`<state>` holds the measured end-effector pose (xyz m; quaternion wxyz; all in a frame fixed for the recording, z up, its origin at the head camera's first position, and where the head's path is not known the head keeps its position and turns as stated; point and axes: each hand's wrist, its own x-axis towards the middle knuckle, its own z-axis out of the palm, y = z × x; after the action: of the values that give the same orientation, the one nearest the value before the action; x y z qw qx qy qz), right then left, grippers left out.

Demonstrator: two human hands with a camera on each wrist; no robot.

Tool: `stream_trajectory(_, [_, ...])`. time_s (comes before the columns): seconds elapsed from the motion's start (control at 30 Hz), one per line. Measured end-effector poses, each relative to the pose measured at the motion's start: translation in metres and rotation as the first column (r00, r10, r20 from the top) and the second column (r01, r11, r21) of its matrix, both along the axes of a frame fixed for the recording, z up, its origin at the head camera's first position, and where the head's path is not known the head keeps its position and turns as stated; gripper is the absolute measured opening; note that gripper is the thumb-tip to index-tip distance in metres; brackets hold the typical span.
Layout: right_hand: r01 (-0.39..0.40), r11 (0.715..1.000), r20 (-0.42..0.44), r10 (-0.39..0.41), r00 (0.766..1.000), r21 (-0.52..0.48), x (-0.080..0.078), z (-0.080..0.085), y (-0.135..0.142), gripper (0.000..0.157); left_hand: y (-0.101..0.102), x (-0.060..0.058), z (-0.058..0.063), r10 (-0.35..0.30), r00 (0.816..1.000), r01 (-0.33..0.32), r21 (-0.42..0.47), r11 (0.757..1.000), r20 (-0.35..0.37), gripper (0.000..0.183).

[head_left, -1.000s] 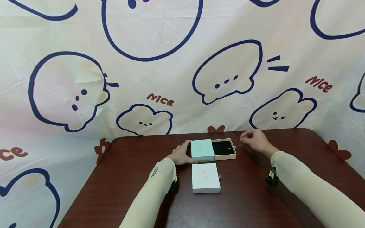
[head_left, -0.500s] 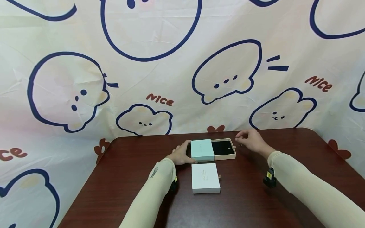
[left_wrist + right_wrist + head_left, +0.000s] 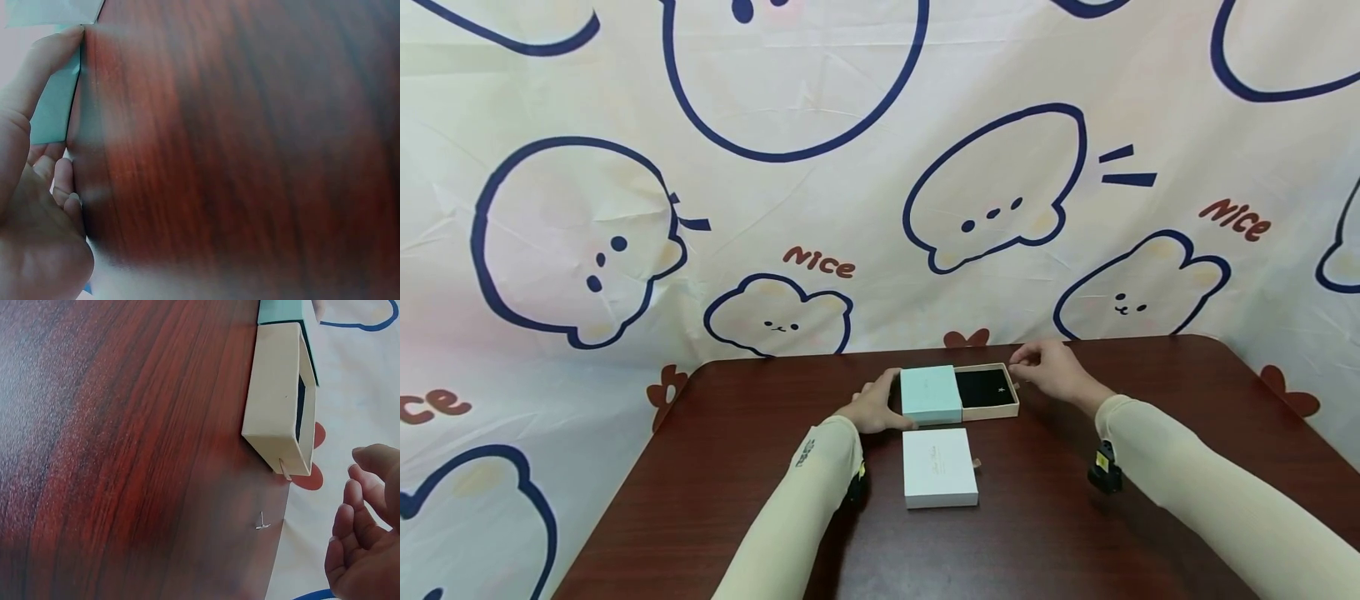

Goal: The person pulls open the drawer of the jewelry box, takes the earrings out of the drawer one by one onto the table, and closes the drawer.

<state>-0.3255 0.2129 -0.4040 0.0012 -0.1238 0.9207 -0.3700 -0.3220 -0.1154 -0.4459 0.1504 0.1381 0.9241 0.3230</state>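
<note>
My left hand (image 3: 872,407) grips the left end of a teal drawer-style jewelry box (image 3: 930,393), with the thumb at its front side and the fingers behind. The box's cream drawer (image 3: 272,387) is pulled out to the right; on its black insert (image 3: 979,388) sits a small star-shaped stud (image 3: 1002,390). My right hand (image 3: 1055,372) hovers just beyond the drawer's right end, fingers loosely bent and nothing visible between them. On the table near the drawer's ribbon pull tab (image 3: 285,470) lies a small silver stud earring (image 3: 262,524), its post pointing up in the right wrist view.
A closed white box (image 3: 940,462) with a ribbon tab on its right side lies in front of the teal one. Both rest on a dark red-brown wooden table (image 3: 737,483). A cloth backdrop (image 3: 880,208) with cartoon drawings hangs behind the table's far edge.
My right hand has moved left, closer to the right end of the drawer. The left hand and both boxes have stayed in place.
</note>
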Motion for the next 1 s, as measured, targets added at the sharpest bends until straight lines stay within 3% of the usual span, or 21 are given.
stream_trajectory(0.57, [-0.014, 1.000, 0.026, 0.013, 1.000, 0.004, 0.000, -0.002, -0.011, 0.018, 0.001, 0.001, 0.002, 0.002, 1.000, -0.002, -0.011, 1.000, 0.004, 0.103])
stream_trajectory(1.0, [-0.016, 0.998, 0.023, 0.015, 1.000, 0.068, 0.000, -0.009, -0.017, 0.013, 0.000, -0.003, -0.002, 0.000, 1.000, 0.000, -0.018, 1.000, 0.000, 0.103])
